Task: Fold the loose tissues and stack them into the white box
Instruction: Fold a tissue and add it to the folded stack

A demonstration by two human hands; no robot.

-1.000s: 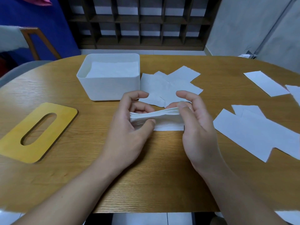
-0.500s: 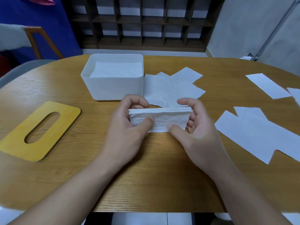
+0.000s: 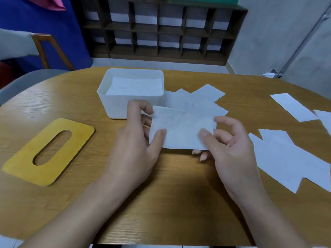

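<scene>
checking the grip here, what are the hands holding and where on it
Both hold one folded tissue: the left hand pinches its left edge, the right hand pinches its lower right corner.

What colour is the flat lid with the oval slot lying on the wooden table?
Yellow: the flat slotted lid shows clearly in the head view, left of the hands.

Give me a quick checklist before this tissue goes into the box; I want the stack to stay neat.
1. Left hand pinches the folded tissue: ok.
2. Right hand pinches its other end: ok.
3. Tissue edges lined up: cannot tell.
4. White box open on top, lid lying aside: ok.
5. Stack in box flat, with room above it: ok.
6. Way to the box free of loose tissues: ok.
</scene>
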